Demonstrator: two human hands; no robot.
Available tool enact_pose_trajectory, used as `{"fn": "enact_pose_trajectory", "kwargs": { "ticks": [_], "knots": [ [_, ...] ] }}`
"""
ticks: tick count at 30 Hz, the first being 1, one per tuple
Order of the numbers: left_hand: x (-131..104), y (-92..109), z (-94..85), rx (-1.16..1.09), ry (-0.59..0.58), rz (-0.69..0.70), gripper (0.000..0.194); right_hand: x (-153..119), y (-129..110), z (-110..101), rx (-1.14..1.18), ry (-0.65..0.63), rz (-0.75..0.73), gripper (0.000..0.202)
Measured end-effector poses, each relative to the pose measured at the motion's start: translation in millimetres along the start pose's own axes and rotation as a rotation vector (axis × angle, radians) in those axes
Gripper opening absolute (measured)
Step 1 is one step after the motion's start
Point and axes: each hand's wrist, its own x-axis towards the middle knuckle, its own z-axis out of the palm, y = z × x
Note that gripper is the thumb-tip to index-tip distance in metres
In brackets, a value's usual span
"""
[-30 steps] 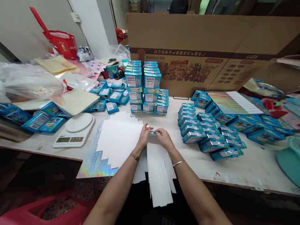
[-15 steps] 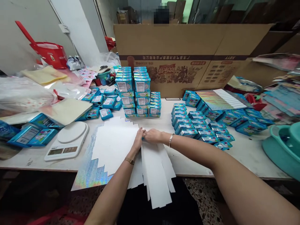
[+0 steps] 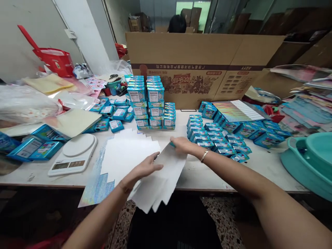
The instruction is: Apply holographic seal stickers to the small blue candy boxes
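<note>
White paper sheets with stepped edges (image 3: 129,152) lie fanned out at the middle of the table. My right hand (image 3: 180,144) pinches the upper corner of a loose bunch of white sheets (image 3: 166,173), which slants down over the table's front edge. A small teal thing shows at its fingertips. Over the left part of these sheets is my left hand (image 3: 149,166), its thumb and fingers apart; a small dark object shows by its fingertips. Under the fanned sheets a shiny holographic sheet (image 3: 95,190) sticks out at the left.
Stacked blue packs (image 3: 155,103) stand behind the sheets, with rows of blue packs (image 3: 218,138) to the right. A white scale (image 3: 75,155) is at left, a teal basin (image 3: 298,166) at far right. A large cardboard box (image 3: 202,52) stands behind; beyond it shows a person's head (image 3: 177,24).
My hands have moved apart, the right one to the right and slightly up, the left one lower and opened. The bunch of sheets has swung left and spread, its top corner lifted rightward.
</note>
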Motion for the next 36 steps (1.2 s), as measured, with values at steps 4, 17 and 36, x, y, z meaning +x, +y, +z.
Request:
{"fn": "enact_pose_trajectory", "kwargs": {
  "ticks": [4,17,36],
  "knots": [
    [4,25,-36.2,0.662,-0.307,-0.056,0.013,-25,2,-4,0.002,-0.154,-0.067,0.04],
    [-19,3,-4.6,1.08,-0.246,0.135,0.056,-29,-7,38,-0.265,-0.04,-0.428,0.041],
    [-25,-7,-1.5,1.289,-0.256,0.138,0.033,-15,-42,34,-0.466,-0.263,-0.407,0.028]
  ]
}}
